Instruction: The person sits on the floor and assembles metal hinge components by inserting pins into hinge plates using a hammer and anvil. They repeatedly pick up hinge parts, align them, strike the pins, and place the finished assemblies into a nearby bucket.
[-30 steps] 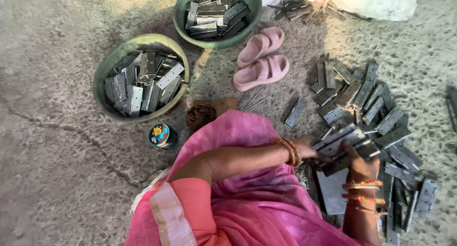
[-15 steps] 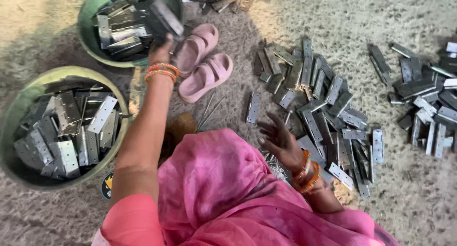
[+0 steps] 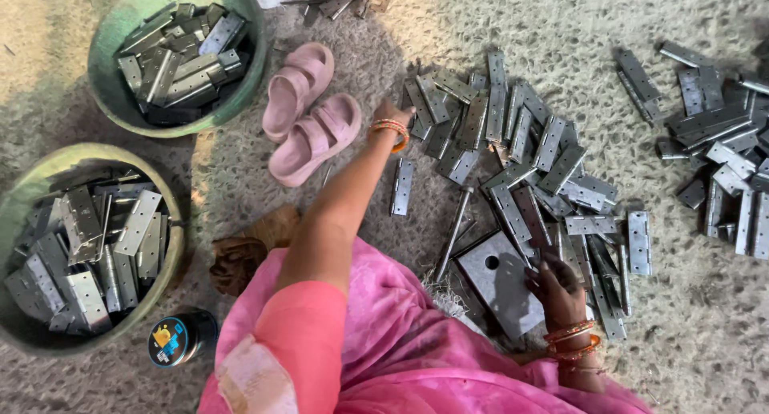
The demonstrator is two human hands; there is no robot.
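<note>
A wide pile of flat grey metal hinges [image 3: 529, 153] lies on the rough ground in front of me. My left hand [image 3: 394, 113], with orange bangles at the wrist, is stretched out to the pile's left edge, its fingertips on a hinge there. My right hand [image 3: 555, 282] rests lower at the pile's near edge, beside a square metal plate with a hole [image 3: 497, 290], and its fingers curl around a hinge. Two green bowls hold more hinges: one at the far left [image 3: 104, 101], the other at the near left [image 3: 172, 262].
A pair of pink sandals [image 3: 308, 113] lies between the far bowl and the pile. A long metal pin [image 3: 454, 230] lies near the plate. A second hinge pile [image 3: 721, 157] spreads at the right. A small dark tin [image 3: 178, 339] and a brown cloth [image 3: 244, 250] sit by my knee.
My left hand has left the far green bowl and swung right to the hinge pile's left edge. My right hand has slid down to the square plate. The view has shifted left.
</note>
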